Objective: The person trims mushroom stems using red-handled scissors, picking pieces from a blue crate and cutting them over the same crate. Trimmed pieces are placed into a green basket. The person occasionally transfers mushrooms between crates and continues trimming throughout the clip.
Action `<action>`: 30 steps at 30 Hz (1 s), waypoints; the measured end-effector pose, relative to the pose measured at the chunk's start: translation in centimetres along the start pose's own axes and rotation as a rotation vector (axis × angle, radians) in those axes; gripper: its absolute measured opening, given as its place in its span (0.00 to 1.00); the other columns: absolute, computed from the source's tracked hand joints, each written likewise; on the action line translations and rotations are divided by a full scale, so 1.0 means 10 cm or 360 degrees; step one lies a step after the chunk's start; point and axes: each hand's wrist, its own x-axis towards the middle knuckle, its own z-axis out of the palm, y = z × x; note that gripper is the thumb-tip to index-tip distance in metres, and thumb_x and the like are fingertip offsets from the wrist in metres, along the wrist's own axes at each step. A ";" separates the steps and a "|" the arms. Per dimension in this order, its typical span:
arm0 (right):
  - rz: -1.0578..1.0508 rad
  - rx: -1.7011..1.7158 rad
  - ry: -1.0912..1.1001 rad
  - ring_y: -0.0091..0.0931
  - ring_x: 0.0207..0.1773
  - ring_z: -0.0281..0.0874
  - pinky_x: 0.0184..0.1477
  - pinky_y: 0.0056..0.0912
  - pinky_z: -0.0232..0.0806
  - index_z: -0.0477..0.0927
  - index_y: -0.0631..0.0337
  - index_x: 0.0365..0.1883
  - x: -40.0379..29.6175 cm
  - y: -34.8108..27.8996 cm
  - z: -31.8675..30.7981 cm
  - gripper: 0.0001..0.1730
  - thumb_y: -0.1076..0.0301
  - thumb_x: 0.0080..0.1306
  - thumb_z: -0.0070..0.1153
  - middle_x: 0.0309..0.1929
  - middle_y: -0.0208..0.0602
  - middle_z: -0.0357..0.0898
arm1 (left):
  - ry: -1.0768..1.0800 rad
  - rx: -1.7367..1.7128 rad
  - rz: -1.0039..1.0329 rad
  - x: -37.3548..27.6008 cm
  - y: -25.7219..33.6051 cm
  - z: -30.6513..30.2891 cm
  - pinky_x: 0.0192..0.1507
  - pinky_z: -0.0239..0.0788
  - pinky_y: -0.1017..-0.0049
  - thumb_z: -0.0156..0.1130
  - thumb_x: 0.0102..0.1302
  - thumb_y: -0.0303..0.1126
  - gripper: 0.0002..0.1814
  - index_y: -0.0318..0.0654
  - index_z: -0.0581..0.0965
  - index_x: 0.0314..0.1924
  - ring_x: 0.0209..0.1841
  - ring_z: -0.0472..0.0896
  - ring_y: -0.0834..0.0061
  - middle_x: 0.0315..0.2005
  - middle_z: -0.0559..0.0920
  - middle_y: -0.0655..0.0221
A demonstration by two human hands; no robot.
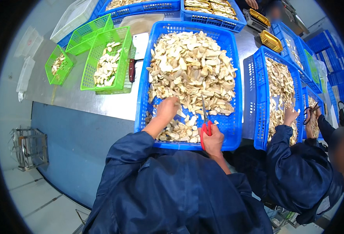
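A large blue plastic crate (238, 87) stands before me with a heap of sliced mushrooms (192, 64) in its far and middle part. Over the left side of the crate, my left hand (168, 109) has its fingers closed at the heap's near edge, on what looks like a mushroom slice. My right hand (213, 139) holds red-handled scissors (206, 130), their blades pointing away from me to the heap. Whether the blades are parted is hard to tell. A smaller pile of mushroom pieces (182, 131) lies at the crate's near side, between my hands.
Green plastic baskets (85, 87) with mushroom pieces stand left on the steel table (72, 96). A knife with a wooden handle (132, 70) lies beside my crate. More blue crates (259, 117) are at right, where a co-worker's hand (291, 116) is in one. Golden trays (271, 41) stand farther back.
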 end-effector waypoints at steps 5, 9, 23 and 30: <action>-0.0053 0.0058 0.0074 0.32 0.21 0.76 0.25 0.31 0.67 0.78 0.63 0.34 -0.01 0.10 0.01 0.14 0.64 0.53 0.62 0.18 0.39 0.75 | -0.0202 0.0184 0.0001 -0.01 -0.07 -0.05 0.32 0.69 0.66 0.58 0.54 0.28 0.03 0.38 0.76 0.29 0.32 0.79 0.62 0.27 0.79 0.62; -0.0105 0.0026 0.0101 0.35 0.21 0.76 0.24 0.33 0.67 0.78 0.62 0.34 -0.05 0.00 0.00 0.14 0.63 0.52 0.63 0.19 0.40 0.76 | -0.0342 -0.1660 -0.0816 -0.15 -0.16 -0.51 0.32 0.69 0.76 0.59 0.57 0.32 0.05 0.44 0.73 0.33 0.32 0.77 0.77 0.29 0.77 0.73; -0.0139 0.0038 -0.0048 0.42 0.27 0.77 0.29 0.40 0.69 0.77 0.59 0.31 0.02 -0.01 -0.11 0.16 0.58 0.51 0.63 0.24 0.45 0.78 | -0.0511 0.0653 0.0381 -0.10 -0.09 0.01 0.34 0.69 0.60 0.61 0.48 0.27 0.10 0.43 0.77 0.33 0.34 0.78 0.58 0.30 0.78 0.62; -0.0111 -0.0034 -0.0370 0.39 0.41 0.75 0.43 0.37 0.68 0.70 0.61 0.46 0.03 -0.15 -0.12 0.35 0.53 0.45 0.68 0.37 0.44 0.76 | -0.0384 0.0482 0.0305 -0.19 -0.16 -0.02 0.38 0.70 0.62 0.62 0.51 0.34 0.15 0.45 0.77 0.41 0.38 0.78 0.60 0.34 0.79 0.63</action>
